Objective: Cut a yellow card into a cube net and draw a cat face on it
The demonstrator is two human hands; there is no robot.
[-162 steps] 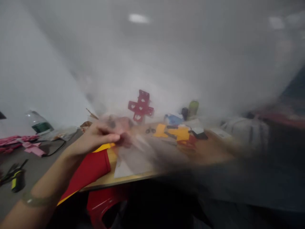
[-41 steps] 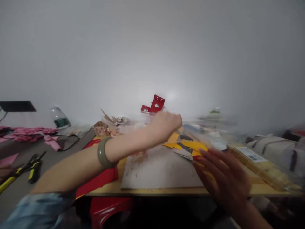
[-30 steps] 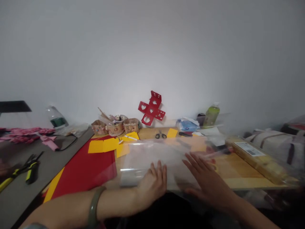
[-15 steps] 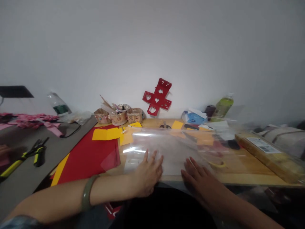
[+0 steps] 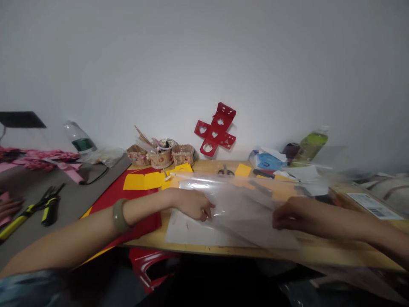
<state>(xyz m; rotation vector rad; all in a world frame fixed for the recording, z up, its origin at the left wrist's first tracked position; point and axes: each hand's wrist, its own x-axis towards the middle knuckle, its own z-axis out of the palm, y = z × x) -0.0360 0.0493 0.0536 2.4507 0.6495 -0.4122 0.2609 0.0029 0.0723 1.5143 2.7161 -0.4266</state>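
Observation:
A transparent plastic sheet [image 5: 236,200] curves over white paper [image 5: 183,236] on the wooden table. My left hand [image 5: 193,204], with a green bangle on its wrist, pinches the sheet's left part between thumb and fingers. Farther right, my right hand [image 5: 292,213] is closed on the sheet, its fingers curled and slightly blurred. Sheen from the light crosses the plastic near the left hand. Beneath my left forearm lies red paper [image 5: 147,221], with yellow paper pieces [image 5: 142,181] beyond it.
Against the wall stand small decorated baskets [image 5: 183,153] and a red cut-out [image 5: 214,134]. Scissors [image 5: 226,170], a tissue pack [image 5: 271,162] and a tilted green bottle [image 5: 309,145] lie farther back. Yellow-handled pliers [image 5: 32,209] rest at left, near another person's hand [image 5: 9,209].
Both hands were spread flat on the sheet; now their fingers are closed on it. My left hand has moved farther back, my right outward to the right. The sheet's near edge has lifted.

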